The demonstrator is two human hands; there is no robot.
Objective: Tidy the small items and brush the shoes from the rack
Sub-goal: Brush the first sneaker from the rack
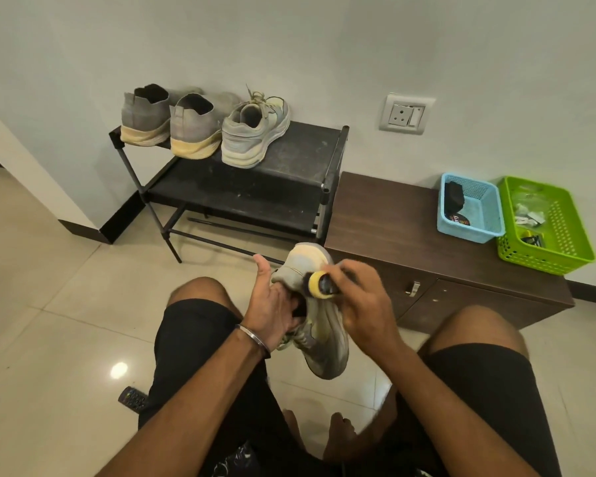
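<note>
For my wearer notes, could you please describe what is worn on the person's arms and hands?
Both forearms are bare, with no sleeves and no gloves. The left hand has a thin silver metal bangle at the wrist. The right hand and its wrist show no jewellery or watch.

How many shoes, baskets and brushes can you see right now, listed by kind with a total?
Shoes: 4, three on the rack, one held
Baskets: 2, blue, green
Brushes: 1
Total: 7
</note>
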